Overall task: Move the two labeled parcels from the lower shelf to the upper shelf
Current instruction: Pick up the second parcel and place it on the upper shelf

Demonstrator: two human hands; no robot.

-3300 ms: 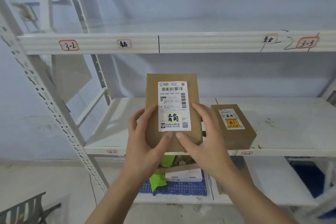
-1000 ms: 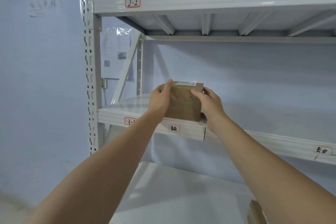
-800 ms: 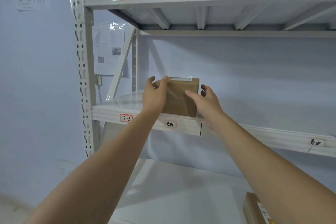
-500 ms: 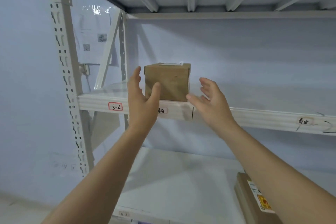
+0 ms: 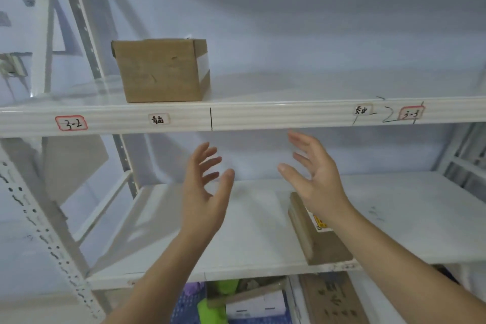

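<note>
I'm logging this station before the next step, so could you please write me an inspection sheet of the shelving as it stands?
Surface: upper shelf and lower shelf, white, scuffed.
Job's things: first parcel stands on the upper shelf, left; second parcel lies on the lower shelf, partly hidden by the right forearm.
Clutter: mixed items below the lower shelf.
Grippers: left hand and right hand open, empty, between the shelves.
Cables: nothing seen.
Surroundings: pale wall, slotted upright.

Parcel (image 5: 160, 71) now on upper shelf (image 5: 263, 116); both hands (image 5: 203, 192) let go, lowered.
</note>
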